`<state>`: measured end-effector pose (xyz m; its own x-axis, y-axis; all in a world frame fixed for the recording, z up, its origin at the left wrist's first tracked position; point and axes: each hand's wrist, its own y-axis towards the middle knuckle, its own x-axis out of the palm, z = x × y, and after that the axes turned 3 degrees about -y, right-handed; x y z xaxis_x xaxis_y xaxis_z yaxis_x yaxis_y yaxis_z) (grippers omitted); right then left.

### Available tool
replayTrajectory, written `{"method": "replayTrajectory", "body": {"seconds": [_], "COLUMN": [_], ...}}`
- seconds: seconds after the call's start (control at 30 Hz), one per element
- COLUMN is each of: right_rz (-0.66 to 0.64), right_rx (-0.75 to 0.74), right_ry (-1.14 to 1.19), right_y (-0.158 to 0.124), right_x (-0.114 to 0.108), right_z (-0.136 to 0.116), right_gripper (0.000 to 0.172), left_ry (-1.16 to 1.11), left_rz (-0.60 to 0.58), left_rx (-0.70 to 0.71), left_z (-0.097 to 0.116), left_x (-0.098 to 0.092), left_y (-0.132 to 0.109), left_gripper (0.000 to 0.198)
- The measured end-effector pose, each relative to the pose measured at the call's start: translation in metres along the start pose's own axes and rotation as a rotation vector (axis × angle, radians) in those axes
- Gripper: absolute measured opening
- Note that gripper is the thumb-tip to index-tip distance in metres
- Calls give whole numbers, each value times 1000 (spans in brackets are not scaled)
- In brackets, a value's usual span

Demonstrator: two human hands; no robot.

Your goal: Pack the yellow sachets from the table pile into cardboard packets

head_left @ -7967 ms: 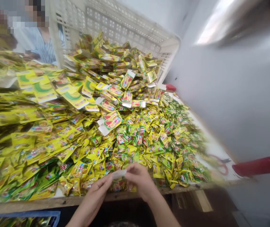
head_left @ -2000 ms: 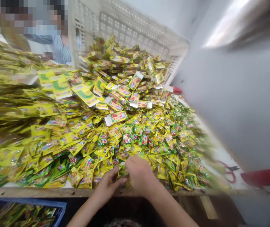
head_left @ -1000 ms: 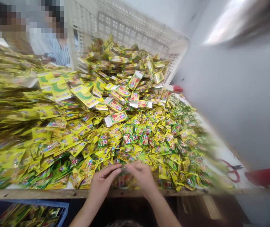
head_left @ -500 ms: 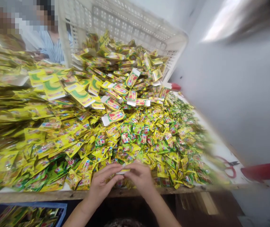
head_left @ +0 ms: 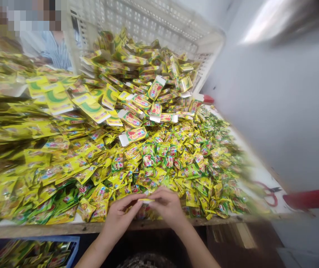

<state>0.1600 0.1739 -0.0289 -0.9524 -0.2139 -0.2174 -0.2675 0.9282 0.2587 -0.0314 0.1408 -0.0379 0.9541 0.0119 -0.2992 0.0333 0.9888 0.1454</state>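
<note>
Two hands (head_left: 145, 210) on one packet (head_left: 146, 201)

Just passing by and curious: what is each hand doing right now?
Left hand: fingers pinched on the small flat yellow packet.
Right hand: fingers pinched on the other end of the same packet.

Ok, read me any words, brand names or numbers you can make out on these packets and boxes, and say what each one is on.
Nothing can be read for certain.
Flat cartons: red lettering on green and yellow, too blurred to spell out.
Small sachets: print too small.
Packet pinched between left hand and right hand: seen edge-on, no text shows.
</note>
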Motion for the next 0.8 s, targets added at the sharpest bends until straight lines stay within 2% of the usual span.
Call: {"method": "replayTrajectory", "body": {"seconds": [0.07, 0.17, 0.37, 0.5, 0.63, 0.8], "right_rz": [6, 2, -34, -3, 62, 81], "right_rx": [-1, -12, -85, -141, -181, -272], "right_ry": [-2, -10, -87, -181, -238, -355], "right_y": [1, 1, -4, -7, -16, -36], "right_x": [-3, -6, -7, 0, 7, 15], "right_z": [0, 0, 0, 1, 6, 11], "right_gripper": [8, 5, 15, 17, 18, 24], "left_ry": [-1, 30, 121, 118, 68, 107], "left_rz": [-6, -66, -104, -49, -36, -82], "left_rx": [13, 169, 375, 414, 380, 433], "left_z": [3, 1, -10, -9, -8, -27], "left_x": [1, -1, -11, -7, -3, -2], "left_y": [3, 7, 5, 7, 6, -5], "left_gripper": [17, 19, 34, 31, 21, 30]}}
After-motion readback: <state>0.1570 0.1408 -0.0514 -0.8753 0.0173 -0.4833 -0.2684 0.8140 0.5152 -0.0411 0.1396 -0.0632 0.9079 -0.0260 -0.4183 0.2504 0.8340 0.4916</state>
